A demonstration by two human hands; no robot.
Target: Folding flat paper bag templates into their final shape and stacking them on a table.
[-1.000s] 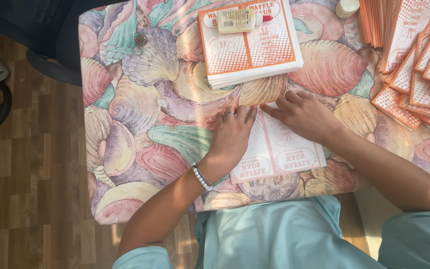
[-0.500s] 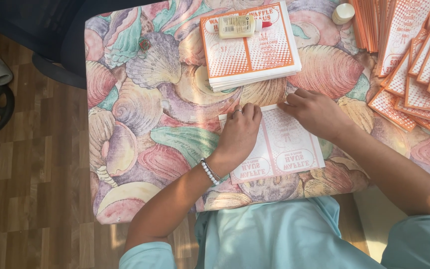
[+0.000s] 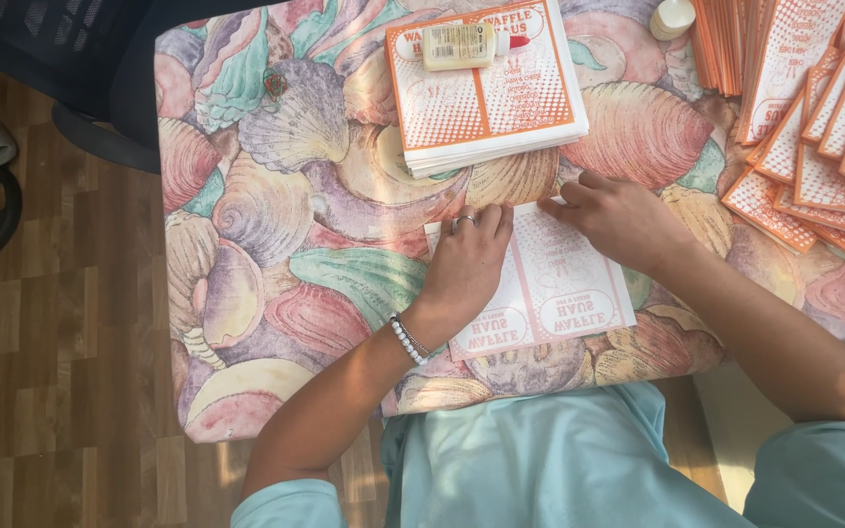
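- Printed sheet, white with faint orange print, lies flat near the table's near edge, right in front of you, its lower end close to that edge.
- The table wears a cloth printed with large seashells in pink, purple, green and cream; around it runs a wood-plank floor, and a dark chair stands off the far left corner.
- Toward the far edge sits a stack of orange-and-white sheets, with a small glue bottle lying on top of it.
- Along the right edge, a fanned pile of folded orange pieces spreads out, and a small cream cap rests near the far edge beside it.
- Your left hand lies palm down on the sheet's left half, fingers together and pointing away from you, holding nothing; a ring and a bead bracelet show.
- Your right hand presses the sheet's far right corner, fingers curled low and pointing left, gripping nothing.
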